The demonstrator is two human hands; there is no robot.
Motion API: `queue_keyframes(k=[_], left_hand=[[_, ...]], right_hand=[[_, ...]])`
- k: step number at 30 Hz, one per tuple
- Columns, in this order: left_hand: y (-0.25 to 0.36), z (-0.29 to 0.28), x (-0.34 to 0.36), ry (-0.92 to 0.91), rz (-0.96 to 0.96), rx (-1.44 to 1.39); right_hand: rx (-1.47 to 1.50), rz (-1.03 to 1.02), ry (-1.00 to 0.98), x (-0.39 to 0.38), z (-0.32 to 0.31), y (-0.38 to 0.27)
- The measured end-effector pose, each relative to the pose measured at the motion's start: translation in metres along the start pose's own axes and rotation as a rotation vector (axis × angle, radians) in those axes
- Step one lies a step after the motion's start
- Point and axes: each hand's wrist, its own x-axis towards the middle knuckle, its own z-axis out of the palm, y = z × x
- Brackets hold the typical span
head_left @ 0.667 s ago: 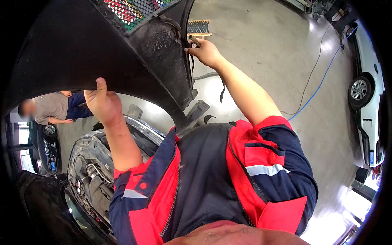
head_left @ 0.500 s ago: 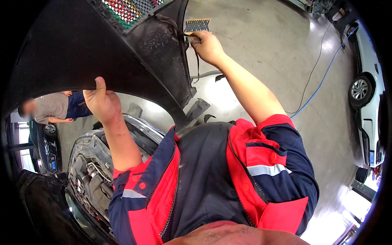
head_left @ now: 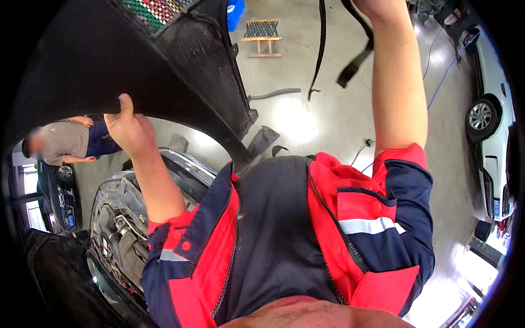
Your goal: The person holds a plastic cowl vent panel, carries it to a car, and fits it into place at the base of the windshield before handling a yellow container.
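My left hand grips the arched lower edge of a large black curved panel at upper left, thumb pointing up and fingers partly hidden behind it. A mesh insert with coloured patches sits in the panel's top. My right hand is at the top edge, raised apart from the panel, with its fingertips out of frame. Long black strips hang from around it and appear to be held in it. The panel's lower tip reaches down beside a dark bracket-like piece.
An open engine bay is below left. Another person stands left, near a dark car. A white car is right. Farther off are a wooden stool, a blue bin, a grey strip and hoses on the floor.
My right hand has moved up and right, away from the panel's edge, with black strips now dangling. My left hand and the panel have shifted slightly up and left in view.
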Motion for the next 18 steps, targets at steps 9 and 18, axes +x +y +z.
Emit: queue_keyframes(k=[9,18], left_hand=[[-0.002,-0.04,0.04,0.06,-0.024,0.058],[-0.049,-0.141,0.136,0.194,-0.174,0.343]], right_hand=[[-0.424,0.592,-0.168,-0.11,-0.073,0.143],[-0.47,1.054,0.323,-0.279,-0.19,0.233]])
